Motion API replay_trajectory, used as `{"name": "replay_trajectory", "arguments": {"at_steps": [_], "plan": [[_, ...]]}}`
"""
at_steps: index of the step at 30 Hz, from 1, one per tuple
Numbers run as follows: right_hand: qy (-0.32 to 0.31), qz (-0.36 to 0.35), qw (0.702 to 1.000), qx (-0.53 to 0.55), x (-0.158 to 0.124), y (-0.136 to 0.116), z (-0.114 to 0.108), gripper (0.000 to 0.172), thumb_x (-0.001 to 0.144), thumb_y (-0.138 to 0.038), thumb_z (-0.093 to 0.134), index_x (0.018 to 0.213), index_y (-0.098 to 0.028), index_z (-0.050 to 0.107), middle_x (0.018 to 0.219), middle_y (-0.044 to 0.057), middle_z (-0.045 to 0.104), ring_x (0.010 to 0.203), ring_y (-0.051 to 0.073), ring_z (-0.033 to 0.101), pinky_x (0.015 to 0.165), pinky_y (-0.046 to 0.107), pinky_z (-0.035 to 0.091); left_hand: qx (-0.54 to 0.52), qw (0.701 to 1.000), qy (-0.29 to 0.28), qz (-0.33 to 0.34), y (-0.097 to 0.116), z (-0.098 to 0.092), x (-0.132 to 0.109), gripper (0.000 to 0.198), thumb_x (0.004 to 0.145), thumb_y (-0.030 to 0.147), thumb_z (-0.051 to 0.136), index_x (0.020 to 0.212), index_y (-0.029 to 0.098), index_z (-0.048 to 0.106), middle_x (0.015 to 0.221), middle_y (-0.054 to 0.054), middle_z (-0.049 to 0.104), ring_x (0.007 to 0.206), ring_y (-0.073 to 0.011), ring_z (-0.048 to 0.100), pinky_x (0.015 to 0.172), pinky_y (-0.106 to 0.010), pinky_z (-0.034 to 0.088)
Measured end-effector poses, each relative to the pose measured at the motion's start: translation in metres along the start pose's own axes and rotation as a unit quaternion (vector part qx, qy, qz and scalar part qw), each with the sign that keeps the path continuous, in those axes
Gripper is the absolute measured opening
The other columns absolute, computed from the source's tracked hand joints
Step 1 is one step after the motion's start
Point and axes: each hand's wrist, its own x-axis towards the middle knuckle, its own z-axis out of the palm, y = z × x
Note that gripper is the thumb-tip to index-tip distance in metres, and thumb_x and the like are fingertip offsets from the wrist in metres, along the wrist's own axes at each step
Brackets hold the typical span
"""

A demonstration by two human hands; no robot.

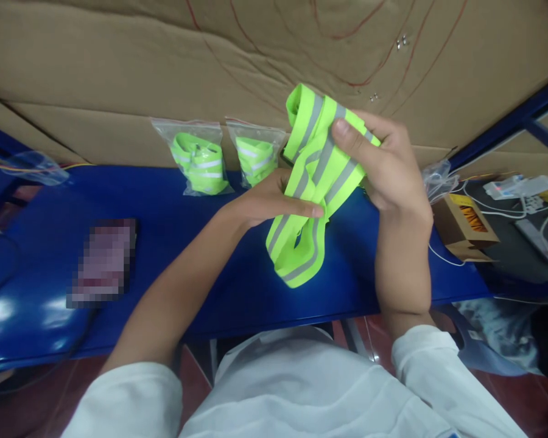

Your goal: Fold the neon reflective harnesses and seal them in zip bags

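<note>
Neon-yellow reflective straps (pixel 317 164) with grey stripes are bunched in folds between my two hands, above the blue table (pixel 237 286). My right hand (pixel 383 158) grips the upper right part, thumb on top and the other fingers behind. Lower down, my left hand (pixel 274 198) pinches the folds, its thumb lying across the front; its other fingers are mostly hidden. A loop of strap hangs below my left thumb. Behind my hands, a clear zip bag (pixel 201 161) with similar straps leans against the cardboard, and a second clear bag (pixel 256 155) stands beside it, partly covered by my left hand.
A cardboard wall (pixel 119 73) with red wires rises behind the table. On the left lies a blurred-out flat object (pixel 103 261). An open cardboard box (pixel 463 225) sits at the right, near white cables and a power strip (pixel 541 243). A blue metal frame (pixel 506 121) edges the right side.
</note>
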Motion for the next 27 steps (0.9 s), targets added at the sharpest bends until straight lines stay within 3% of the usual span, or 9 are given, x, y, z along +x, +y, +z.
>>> {"name": "replay_trajectory", "arguments": {"at_steps": [3,7,11,14,17,21,23,25,27], "plan": [[-0.035,0.07,0.994,0.072,0.009,0.011,-0.001,0.043,0.077,-0.069,0.079,0.101,-0.034,0.078,0.109,0.002,0.08,0.112,0.034,0.073,0.093,0.048,0.062,0.01,0.999,-0.044,-0.015,-0.001,0.005,-0.001,0.057,0.062,0.038,0.1,0.11,0.017,0.077,0.103,-0.01,0.08,0.094,-0.031,0.077,0.089,-0.047,0.065],[-0.08,0.118,0.988,0.06,0.016,0.023,-0.006,0.041,0.069,-0.064,0.083,0.097,-0.035,0.078,0.104,0.004,0.081,0.111,0.036,0.073,0.088,0.049,0.062,0.085,0.995,-0.059,0.008,0.005,0.004,-0.003,0.05,0.067,0.04,0.096,0.107,0.018,0.078,0.102,-0.007,0.08,0.099,-0.0312,0.076,0.092,-0.045,0.064],[-0.13,0.134,0.98,0.061,0.018,0.033,-0.004,0.042,0.08,-0.067,0.073,0.1,-0.03,0.077,0.102,0.004,0.08,0.099,0.03,0.075,0.083,0.044,0.062,0.143,0.987,-0.066,0.006,0.012,-0.007,-0.007,0.041,0.066,0.041,0.095,0.098,0.02,0.079,0.1,-0.007,0.08,0.098,-0.0338,0.077,0.092,-0.047,0.064],[-0.079,0.047,0.996,0.025,0.015,0.035,0.003,0.035,0.092,-0.058,0.07,0.107,-0.026,0.073,0.106,0.002,0.076,0.093,0.021,0.072,0.085,0.036,0.059,0.147,0.988,-0.047,0.025,0.015,-0.015,-0.007,0.045,0.065,0.039,0.097,0.101,0.02,0.078,0.1,-0.007,0.079,0.098,-0.0333,0.076,0.09,-0.046,0.064],[-0.031,-0.064,0.994,-0.081,0.011,0.03,0.006,0.029,0.1,-0.053,0.066,0.107,-0.026,0.07,0.103,0.002,0.073,0.093,0.019,0.069,0.085,0.033,0.056,0.148,0.988,-0.004,0.047,0.018,-0.017,-0.007,0.054,0.063,0.038,0.098,0.107,0.019,0.075,0.104,-0.006,0.077,0.104,-0.0327,0.073,0.092,-0.044,0.063],[-0.164,-0.109,0.97,-0.144,0.005,0.016,0.004,0.042,0.109,-0.055,0.047,0.13,-0.027,0.069,0.128,0.003,0.072,0.124,0.024,0.066,0.109,0.04,0.05,0.161,0.985,0.014,0.065,0.026,-0.013,-0.011,0.053,0.066,0.036,0.096,0.11,0.018,0.073,0.11,-0.005,0.076,0.11,-0.0313,0.071,0.096,-0.045,0.061],[-0.224,-0.106,0.957,-0.151,0.003,0.012,0.004,0.054,0.104,-0.06,0.055,0.144,-0.024,0.062,0.144,0.006,0.066,0.135,0.027,0.061,0.116,0.042,0.047,0.171,0.983,0.012,0.071,0.032,-0.01,-0.014,0.048,0.068,0.035,0.094,0.108,0.019,0.073,0.106,-0.004,0.076,0.108,-0.0299,0.071,0.096,-0.044,0.06],[-0.243,-0.104,0.95,-0.166,0.002,0.01,0.006,0.072,0.093,-0.063,0.071,0.149,-0.02,0.058,0.147,0.008,0.064,0.134,0.031,0.061,0.115,0.044,0.049,0.166,0.983,0.011,0.076,0.036,-0.009,-0.017,0.039,0.071,0.035,0.092,0.1,0.018,0.073,0.098,-0.003,0.075,0.105,-0.0287,0.071,0.095,-0.043,0.06],[-0.214,-0.106,0.955,-0.177,0.002,0.01,0.01,0.074,0.088,-0.064,0.077,0.144,-0.018,0.061,0.142,0.008,0.068,0.128,0.032,0.065,0.112,0.045,0.051,0.164,0.984,0.005,0.07,0.04,-0.01,-0.019,0.037,0.07,0.035,0.093,0.095,0.018,0.072,0.094,-0.004,0.075,0.104,-0.0298,0.071,0.093,-0.042,0.06]]}}
